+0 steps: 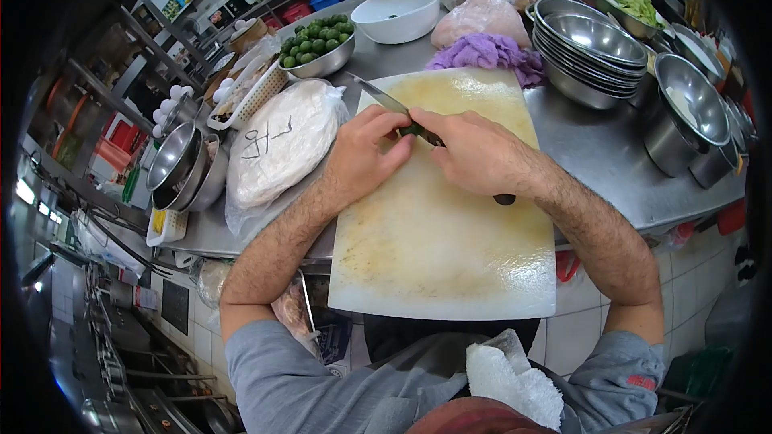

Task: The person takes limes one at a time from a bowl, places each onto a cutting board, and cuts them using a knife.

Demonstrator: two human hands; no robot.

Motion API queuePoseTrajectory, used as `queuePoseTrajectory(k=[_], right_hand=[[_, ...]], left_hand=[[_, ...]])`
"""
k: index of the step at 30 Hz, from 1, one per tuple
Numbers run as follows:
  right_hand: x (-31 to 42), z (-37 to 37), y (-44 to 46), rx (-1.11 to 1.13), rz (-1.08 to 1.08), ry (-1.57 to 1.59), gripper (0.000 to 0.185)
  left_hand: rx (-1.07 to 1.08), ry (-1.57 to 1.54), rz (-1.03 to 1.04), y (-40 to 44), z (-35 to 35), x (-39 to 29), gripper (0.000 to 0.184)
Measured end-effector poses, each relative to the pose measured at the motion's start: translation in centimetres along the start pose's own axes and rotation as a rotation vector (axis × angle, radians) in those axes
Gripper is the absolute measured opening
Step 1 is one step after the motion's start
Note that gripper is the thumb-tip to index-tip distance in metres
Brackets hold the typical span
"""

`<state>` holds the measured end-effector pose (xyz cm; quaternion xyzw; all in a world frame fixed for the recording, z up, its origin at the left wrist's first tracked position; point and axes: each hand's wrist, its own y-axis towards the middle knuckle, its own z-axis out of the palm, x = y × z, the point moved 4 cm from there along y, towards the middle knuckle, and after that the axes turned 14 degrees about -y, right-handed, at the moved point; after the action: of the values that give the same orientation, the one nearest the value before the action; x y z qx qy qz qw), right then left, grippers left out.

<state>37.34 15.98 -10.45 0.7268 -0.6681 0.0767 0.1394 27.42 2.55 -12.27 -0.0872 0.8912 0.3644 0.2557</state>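
My right hand (482,149) is wrapped round the dark handle of a knife (376,95), its index finger stretched along the top. The blade points up and left over the worn white cutting board (442,249). Close against it, my left hand (366,149) pinches a small green lime (408,129), mostly covered by the fingers. Knife and lime meet near the board's upper left part; whether the blade has entered the fruit is hidden. Beyond the board, a metal bowl (326,67) is heaped with whole green limes (315,38).
Left of the board lies a marked, plastic-wrapped white package (281,133). A white bowl (396,18) and a purple cloth (486,55) sit behind. Stacked metal bowls (591,52) and a metal pot (671,141) stand right, on the steel table (599,157).
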Motion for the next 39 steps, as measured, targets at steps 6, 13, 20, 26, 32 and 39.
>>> queuePoseTrajectory(k=[6, 13, 20, 26, 32, 39], right_hand=[[-1.0, -1.7, -1.2, -0.092, -0.038, 0.113, 0.052], [-4.3, -4.2, -2.0, -0.358, 0.133, 0.153, 0.053], [-4.5, -4.4, -2.1, -0.463, 0.089, 0.069, 0.050], [-4.1, -4.3, -2.1, -0.411, 0.099, 0.081, 0.049], [-3.7, -4.1, -2.1, -0.405, 0.095, 0.033, 0.049], [-3.9, -4.0, -2.1, -0.410, 0.083, 0.020, 0.049]], left_hand=[[0.014, 0.047, -0.005, 0.2, 0.2, 0.0, 0.025], [-0.062, 0.260, 0.087, 8.3, -2.8, 3.6, 0.026], [-0.194, 0.426, -0.168, 18.6, -4.0, 11.7, 0.032], [-0.199, 0.567, -0.215, 21.4, -9.8, 17.3, 0.035], [-0.169, 0.724, -0.656, 19.9, -15.7, 21.2, 0.034], [-0.058, 0.653, -0.860, 19.5, -15.5, 24.6, 0.057]])
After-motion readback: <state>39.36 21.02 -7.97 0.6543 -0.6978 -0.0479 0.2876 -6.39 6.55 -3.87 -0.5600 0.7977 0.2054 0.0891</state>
